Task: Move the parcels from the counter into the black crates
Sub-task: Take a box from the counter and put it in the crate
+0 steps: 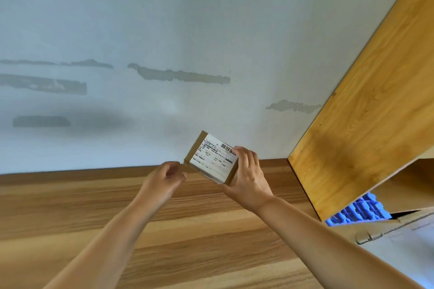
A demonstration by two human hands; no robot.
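Cardboard parcel (212, 159) is sitting above the desk (164, 230), gripped by the right hand (246, 176) at its 4 o'clock corner, while the left hand (164, 178) is hovering loosely curled, holding nothing, at 8 o'clock.

The parcel (212, 159) is up above the desk (164, 230), in front of the wall (164, 30), w/ the right hand (246, 176) gripping its right side & the left hand (164, 178) just beside its left corner, not clearly touching. A wooden cabinet (366, 105) stands at the right end of the desk against the wall. Below & right of the cabinet sits an open cardboard box (385, 227), w/ a ridged plastic piece (359, 210) showing behind it under the cabinet's edge.
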